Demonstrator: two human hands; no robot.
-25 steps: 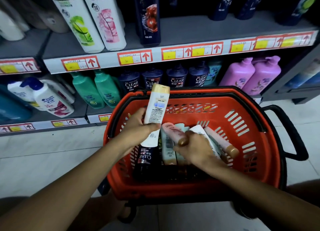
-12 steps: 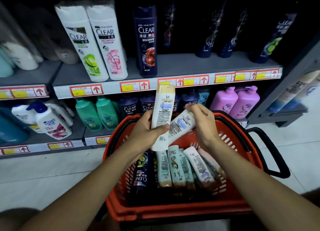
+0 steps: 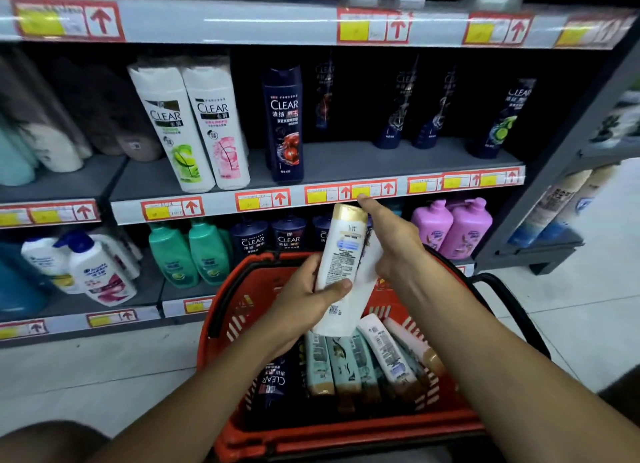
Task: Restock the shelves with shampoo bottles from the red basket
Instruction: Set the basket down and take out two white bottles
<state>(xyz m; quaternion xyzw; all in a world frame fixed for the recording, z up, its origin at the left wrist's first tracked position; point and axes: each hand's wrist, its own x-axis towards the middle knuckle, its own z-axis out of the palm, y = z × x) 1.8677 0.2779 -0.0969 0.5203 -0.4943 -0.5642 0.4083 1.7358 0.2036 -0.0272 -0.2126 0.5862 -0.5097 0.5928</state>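
**Shampoo aisle, basket and two bottles in hand**

Shelving unit (image 3: 346, 166): grey metal, several tiers, red-and-yellow price tags with arrows along each front edge. The middle tier carries two tall white CLEAR bottles (image 3: 194, 126) side by side at left, one dark navy CLEAR bottle (image 3: 284, 123) near centre, and further dark bottles toward the right, dim and hard to read. The tier below holds two green bottles (image 3: 188, 254), a row of dark pump bottles (image 3: 270, 237) and two pink pump bottles (image 3: 453, 227).

Red basket (image 3: 242, 310): slotted plastic with a black handle, on the pale tiled floor in front of the shelves. Inside lie a dark CLEAR bottle (image 3: 273, 379), several pale green bottles with gold caps (image 3: 332, 362) and white ones beside them, all lying flat, packed close.

White bottle with gold cap (image 3: 341, 251): upright above the basket, back label toward the camera. A second white bottle (image 3: 349, 310) sits just behind it, largely hidden.

Left hand (image 3: 301, 299): fingers and thumb wrapped round the lower half of the front bottle.

Right hand (image 3: 394, 244): fingers curled against the rear bottle's side, index finger extended upward toward the price-tag strip.
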